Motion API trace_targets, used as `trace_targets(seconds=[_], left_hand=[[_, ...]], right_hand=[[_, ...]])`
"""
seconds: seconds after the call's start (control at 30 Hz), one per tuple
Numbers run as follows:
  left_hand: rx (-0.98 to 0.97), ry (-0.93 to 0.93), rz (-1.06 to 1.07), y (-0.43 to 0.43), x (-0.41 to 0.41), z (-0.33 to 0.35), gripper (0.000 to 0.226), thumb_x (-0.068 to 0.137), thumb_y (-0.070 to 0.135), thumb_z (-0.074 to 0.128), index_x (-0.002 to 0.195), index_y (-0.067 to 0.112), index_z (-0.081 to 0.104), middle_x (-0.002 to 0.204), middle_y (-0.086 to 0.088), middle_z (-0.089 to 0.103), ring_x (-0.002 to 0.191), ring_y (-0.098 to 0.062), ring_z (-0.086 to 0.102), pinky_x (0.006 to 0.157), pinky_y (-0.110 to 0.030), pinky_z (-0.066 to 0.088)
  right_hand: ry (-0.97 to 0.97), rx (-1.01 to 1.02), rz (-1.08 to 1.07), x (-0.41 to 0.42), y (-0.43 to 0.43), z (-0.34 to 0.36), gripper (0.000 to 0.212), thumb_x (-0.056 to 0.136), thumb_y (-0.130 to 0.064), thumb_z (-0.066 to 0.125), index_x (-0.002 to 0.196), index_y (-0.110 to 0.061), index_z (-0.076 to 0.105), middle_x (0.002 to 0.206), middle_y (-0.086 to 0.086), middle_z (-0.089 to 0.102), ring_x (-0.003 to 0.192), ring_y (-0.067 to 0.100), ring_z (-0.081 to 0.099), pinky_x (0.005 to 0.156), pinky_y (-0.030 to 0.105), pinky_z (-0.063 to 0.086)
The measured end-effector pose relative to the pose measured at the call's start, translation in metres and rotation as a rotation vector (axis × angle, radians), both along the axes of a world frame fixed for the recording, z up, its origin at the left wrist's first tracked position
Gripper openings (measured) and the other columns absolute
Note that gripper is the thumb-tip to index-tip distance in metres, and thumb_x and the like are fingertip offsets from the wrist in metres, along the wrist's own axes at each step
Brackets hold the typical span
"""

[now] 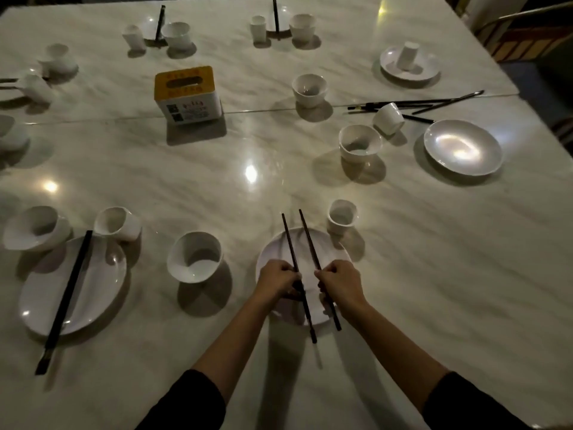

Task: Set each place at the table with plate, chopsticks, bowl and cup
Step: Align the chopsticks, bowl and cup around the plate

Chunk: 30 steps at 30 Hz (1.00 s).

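Observation:
A white plate (279,246) lies in front of me on the marble table (279,169). My left hand (276,279) grips one dark chopstick (290,240) over the plate. My right hand (339,282) grips a second chopstick (308,240) beside it. Both sticks point away from me, roughly parallel, a small gap apart. A white cup (341,217) stands just beyond the plate on the right. A white bowl (195,257) stands to the plate's left.
At the left is a place with a plate (99,283), chopsticks (66,299), bowl (34,228) and tipped cup (116,223). To the right sit a plate (463,147), bowl (359,144), tipped cup (387,117) and loose chopsticks (415,105). A yellow tissue box (186,94) stands mid-table.

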<state>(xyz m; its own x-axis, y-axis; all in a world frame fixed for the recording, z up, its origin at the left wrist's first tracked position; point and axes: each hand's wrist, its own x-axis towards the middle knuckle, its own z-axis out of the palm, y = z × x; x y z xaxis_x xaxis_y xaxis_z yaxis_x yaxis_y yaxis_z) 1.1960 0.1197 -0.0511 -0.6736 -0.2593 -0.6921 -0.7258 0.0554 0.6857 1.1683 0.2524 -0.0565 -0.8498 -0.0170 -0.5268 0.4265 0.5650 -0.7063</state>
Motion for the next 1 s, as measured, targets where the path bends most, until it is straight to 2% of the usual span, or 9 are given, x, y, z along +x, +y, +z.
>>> trace_targets(seconds=[0.07,0.13,0.2,0.3,0.37,0.5,0.6,0.73,1.0], left_hand=[[0.004,-0.01,0.001,0.005,0.005,-0.001,0.003,0.085,0.001,0.064,0.084,0.0,0.067,0.086,-0.023,0.069,0.074,-0.032,0.071,0.06,-0.035,0.061],[-0.012,-0.015,-0.007,0.008,0.008,-0.001,0.01,0.085,0.002,0.065,0.094,-0.002,0.068,0.085,-0.021,0.069,0.068,-0.03,0.07,0.059,-0.034,0.061],[-0.038,-0.022,-0.03,0.008,0.011,0.0,0.01,0.085,0.004,0.066,0.094,0.001,0.069,0.086,-0.021,0.071,0.067,-0.03,0.07,0.067,-0.041,0.061],[-0.054,-0.021,-0.074,0.008,0.013,0.004,0.015,0.085,0.005,0.066,0.1,0.001,0.069,0.09,-0.024,0.071,0.065,-0.029,0.068,0.073,-0.046,0.06],[-0.045,-0.018,-0.066,0.007,0.013,0.006,0.019,0.084,0.002,0.066,0.103,0.0,0.068,0.09,-0.026,0.071,0.062,-0.029,0.066,0.073,-0.047,0.06],[-0.036,0.001,-0.02,0.006,0.012,0.008,0.022,0.083,0.0,0.066,0.105,0.0,0.067,0.091,-0.027,0.07,0.068,-0.033,0.067,0.076,-0.049,0.059],[-0.046,0.016,-0.025,0.009,0.012,0.008,0.021,0.082,0.0,0.067,0.103,0.001,0.068,0.091,-0.026,0.071,0.075,-0.036,0.069,0.076,-0.05,0.059],[-0.035,0.026,-0.02,0.013,0.012,0.007,0.023,0.082,-0.004,0.065,0.105,-0.004,0.067,0.097,-0.026,0.07,0.077,-0.034,0.07,0.065,-0.033,0.059],[-0.038,0.019,-0.022,0.015,0.016,0.003,0.02,0.082,-0.005,0.065,0.102,-0.003,0.068,0.095,-0.026,0.07,0.083,-0.037,0.071,0.079,-0.044,0.059]], right_hand=[[0.019,0.069,0.076,0.004,0.004,-0.001,0.017,0.086,-0.016,0.066,0.076,-0.003,0.063,0.07,0.012,0.068,0.06,0.021,0.068,0.065,0.042,0.061],[0.001,0.114,0.152,0.008,0.005,-0.003,0.017,0.084,-0.015,0.068,0.075,0.0,0.067,0.068,0.012,0.07,0.06,0.02,0.07,0.067,0.042,0.061],[-0.028,0.113,0.205,0.009,0.006,-0.003,0.015,0.084,-0.014,0.068,0.077,-0.001,0.07,0.071,0.013,0.071,0.065,0.021,0.071,0.069,0.042,0.061],[-0.085,0.03,0.233,0.01,0.008,0.003,0.007,0.086,-0.008,0.065,0.09,-0.004,0.07,0.076,0.015,0.071,0.065,0.024,0.072,0.062,0.037,0.062],[-0.086,-0.013,0.224,0.01,0.009,0.007,0.013,0.086,-0.006,0.065,0.098,-0.007,0.068,0.079,0.017,0.071,0.063,0.023,0.07,0.056,0.031,0.06],[-0.071,-0.042,0.238,0.008,0.011,0.011,0.017,0.087,-0.005,0.064,0.103,-0.007,0.069,0.083,0.016,0.071,0.065,0.023,0.069,0.056,0.028,0.059],[-0.069,-0.051,0.247,0.009,0.011,0.011,0.019,0.087,-0.005,0.064,0.104,-0.007,0.07,0.084,0.018,0.072,0.068,0.025,0.071,0.061,0.033,0.061],[-0.07,-0.073,0.245,0.012,0.011,0.01,0.023,0.088,-0.006,0.064,0.11,-0.004,0.067,0.089,0.017,0.072,0.071,0.023,0.073,0.065,0.033,0.061],[-0.082,-0.068,0.251,0.017,0.013,0.011,0.023,0.09,-0.004,0.06,0.112,-0.004,0.065,0.089,0.021,0.07,0.066,0.027,0.071,0.059,0.038,0.061]])
